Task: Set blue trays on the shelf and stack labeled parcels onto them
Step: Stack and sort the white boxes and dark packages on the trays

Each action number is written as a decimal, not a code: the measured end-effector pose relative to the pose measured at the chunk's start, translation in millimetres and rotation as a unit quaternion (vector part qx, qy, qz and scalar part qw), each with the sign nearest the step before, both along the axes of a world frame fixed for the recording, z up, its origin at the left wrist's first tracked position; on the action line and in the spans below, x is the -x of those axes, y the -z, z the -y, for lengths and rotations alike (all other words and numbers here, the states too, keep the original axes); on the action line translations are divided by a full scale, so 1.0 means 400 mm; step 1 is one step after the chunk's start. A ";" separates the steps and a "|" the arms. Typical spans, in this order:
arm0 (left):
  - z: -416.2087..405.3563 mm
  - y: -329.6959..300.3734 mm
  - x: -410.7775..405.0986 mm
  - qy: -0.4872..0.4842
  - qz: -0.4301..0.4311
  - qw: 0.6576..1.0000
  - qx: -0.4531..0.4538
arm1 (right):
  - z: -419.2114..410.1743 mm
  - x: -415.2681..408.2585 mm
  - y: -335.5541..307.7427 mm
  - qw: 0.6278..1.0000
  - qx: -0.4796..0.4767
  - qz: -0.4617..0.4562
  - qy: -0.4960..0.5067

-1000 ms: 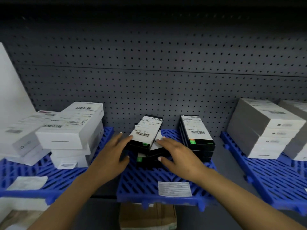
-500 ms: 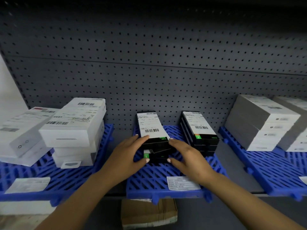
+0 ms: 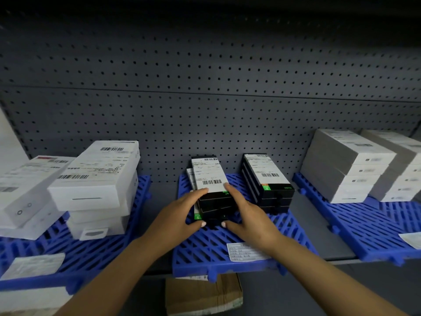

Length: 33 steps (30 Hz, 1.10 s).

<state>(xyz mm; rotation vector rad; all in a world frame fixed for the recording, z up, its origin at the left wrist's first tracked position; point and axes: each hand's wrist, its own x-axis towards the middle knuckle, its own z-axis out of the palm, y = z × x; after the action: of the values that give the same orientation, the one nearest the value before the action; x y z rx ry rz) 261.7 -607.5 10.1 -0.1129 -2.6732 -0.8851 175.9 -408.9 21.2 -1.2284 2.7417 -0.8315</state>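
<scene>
Hands slid back; 2 hands' fingers (image 3: 200, 192) clasp black stack (image 3: 216, 201) on blue tray (image 3: 227, 258), pegboard (image 3: 205, 99) behind.

Three blue slatted trays on a grey shelf, each carrying stacks of labeled parcels.

The middle tray (image 3: 205, 254) holds two stacks of black boxes with white barcode labels on top: the left black stack (image 3: 210, 179) sits unevenly, its boxes skewed against one another, and the right black stack (image 3: 266, 176) stands squared just beside it. The left tray (image 3: 91, 249) bears two stacks of white parcels (image 3: 98, 176), the top ones tilted. The right tray (image 3: 373, 224) carries neat grey-white boxes (image 3: 350, 165) in two stacks toward its back.
</scene>
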 end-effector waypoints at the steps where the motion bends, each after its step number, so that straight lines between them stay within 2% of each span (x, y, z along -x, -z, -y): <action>1: 0.001 0.004 -0.001 0.000 0.006 1.000 -0.006 | 0.005 0.000 -0.004 1.000 -0.014 -0.009 0.004; 10: 0.014 0.021 -0.008 -0.033 0.003 0.999 -0.009 | 0.046 0.002 -0.019 0.990 -0.096 -0.097 -0.024; 14: 0.029 0.014 -0.004 -0.028 0.007 0.999 -0.019 | 0.057 0.015 -0.018 0.986 -0.121 -0.108 -0.027; 22: 0.046 0.014 0.014 -0.032 0.025 0.999 -0.023 | 0.079 0.043 -0.021 0.986 -0.113 -0.118 -0.024; 33: 0.047 0.012 0.018 -0.055 0.001 0.998 -0.027 | 0.080 0.036 -0.012 0.979 -0.139 -0.148 -0.024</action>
<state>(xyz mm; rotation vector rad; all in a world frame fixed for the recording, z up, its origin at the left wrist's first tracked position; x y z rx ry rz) 254.5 -626.2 5.2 0.0475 -2.6262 -0.9211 161.6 -440.9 25.9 -1.4507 2.9028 -0.2629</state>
